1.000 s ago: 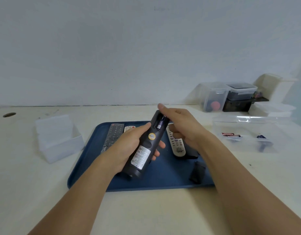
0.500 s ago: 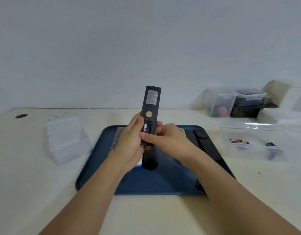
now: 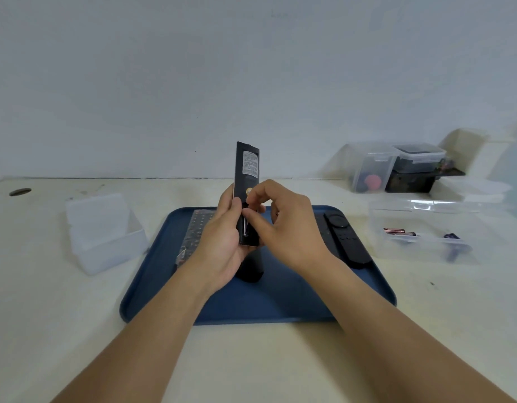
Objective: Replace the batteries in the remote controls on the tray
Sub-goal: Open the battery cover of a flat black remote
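A black remote stands upright above the blue tray, its back with a white label facing me. My left hand grips its lower half from the left. My right hand has thumb and forefinger pinched at the open battery bay, where a battery shows. On the tray lie a slim black remote at the right and a wrapped remote at the left, partly hidden by my left hand. A dark piece lies under my hands.
An open clear box right of the tray holds several batteries. A frosted plastic box stands left of the tray. Lidded containers sit at the back right by the wall. A round hole is in the table's far left.
The remote went from tilted over the tray to upright with its label end up. My right hand shifted from its top end down to the battery bay and now pinches there.
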Action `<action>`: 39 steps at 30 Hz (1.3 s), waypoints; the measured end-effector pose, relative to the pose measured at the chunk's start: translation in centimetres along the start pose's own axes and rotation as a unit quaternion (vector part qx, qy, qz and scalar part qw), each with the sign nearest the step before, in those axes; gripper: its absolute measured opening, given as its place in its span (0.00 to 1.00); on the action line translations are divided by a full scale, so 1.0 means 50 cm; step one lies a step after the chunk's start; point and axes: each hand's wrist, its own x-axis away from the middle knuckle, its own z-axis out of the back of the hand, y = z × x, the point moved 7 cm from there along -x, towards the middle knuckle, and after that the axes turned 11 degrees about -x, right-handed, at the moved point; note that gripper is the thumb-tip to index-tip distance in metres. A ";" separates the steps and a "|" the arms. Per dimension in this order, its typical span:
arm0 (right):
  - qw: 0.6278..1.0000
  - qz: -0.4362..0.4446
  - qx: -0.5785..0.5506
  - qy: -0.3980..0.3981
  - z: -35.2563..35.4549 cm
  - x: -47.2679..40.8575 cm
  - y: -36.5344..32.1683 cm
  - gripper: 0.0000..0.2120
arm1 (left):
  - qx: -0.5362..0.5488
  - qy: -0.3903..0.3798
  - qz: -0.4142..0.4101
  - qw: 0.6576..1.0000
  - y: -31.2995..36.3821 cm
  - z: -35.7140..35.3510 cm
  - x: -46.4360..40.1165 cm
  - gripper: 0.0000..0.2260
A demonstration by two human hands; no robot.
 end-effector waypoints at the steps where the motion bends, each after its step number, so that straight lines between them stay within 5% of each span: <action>1: 1.000 -0.008 -0.009 -0.002 -0.001 0.000 0.004 0.05 | -0.001 -0.001 0.003 1.000 -0.003 -0.001 0.001 0.17; 12: 0.999 -0.043 -0.029 0.006 -0.021 0.001 0.028 0.06 | -0.014 -0.004 -0.007 1.000 -0.012 -0.006 -0.004 0.17; 18: 0.969 -0.191 -0.142 0.062 -0.018 0.003 0.080 0.11 | -0.003 -0.009 0.011 1.000 -0.019 -0.012 -0.005 0.17; 21: 0.890 -0.312 -0.308 0.130 -0.011 0.012 0.111 0.08 | 0.012 -0.006 0.016 1.000 -0.022 -0.016 -0.007 0.16; 26: 0.614 -0.448 -0.618 0.201 -0.019 0.029 0.158 0.09 | 0.007 -0.005 0.028 1.000 -0.023 -0.020 -0.006 0.15; 28: 0.556 -0.455 -0.666 0.199 -0.023 0.031 0.166 0.11 | 0.012 -0.007 0.033 0.999 -0.025 -0.024 -0.004 0.15; 35: 0.508 -0.428 -0.692 0.283 0.046 0.030 0.157 0.11 | 0.020 -0.011 0.036 0.999 -0.027 -0.023 -0.004 0.15; 39: 0.544 -0.379 -0.628 0.408 0.169 0.068 0.143 0.11 | 0.018 -0.009 0.041 0.999 -0.029 -0.023 -0.003 0.15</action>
